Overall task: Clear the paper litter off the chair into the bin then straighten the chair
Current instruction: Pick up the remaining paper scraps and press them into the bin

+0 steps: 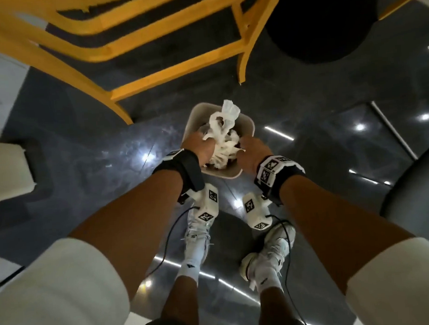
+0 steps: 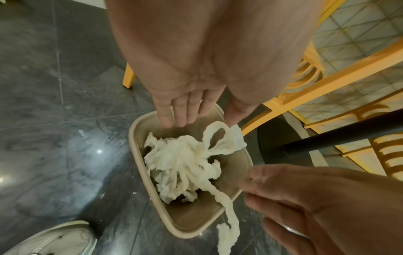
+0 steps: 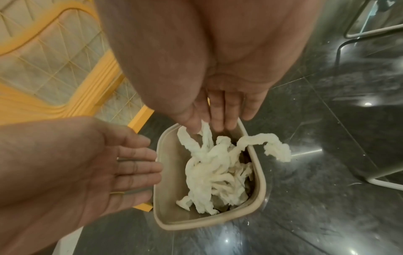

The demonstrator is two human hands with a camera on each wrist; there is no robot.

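A beige bin (image 1: 246,121) stands on the dark floor in front of my feet, filled with twisted white paper strips (image 1: 222,136). One strip (image 2: 229,224) hangs over the bin's rim (image 2: 135,138), and another pokes out on the far side. My left hand (image 1: 200,138) hovers over the bin's left rim with straight fingers (image 2: 181,112) and holds nothing. My right hand (image 1: 243,145) is above the right rim, its fingers (image 3: 218,124) straight, with a strip (image 3: 202,131) brushing the thumb and forefinger. The yellow chair (image 1: 151,43) stands just beyond the bin.
A round black table base (image 1: 320,17) with a black pole (image 2: 338,139) sits right of the chair. A white-framed piece of furniture (image 3: 370,179) and a grey seat (image 1: 416,187) are on the right, a white block (image 1: 5,170) on the left. My shoes (image 1: 198,236) stand close behind the bin.
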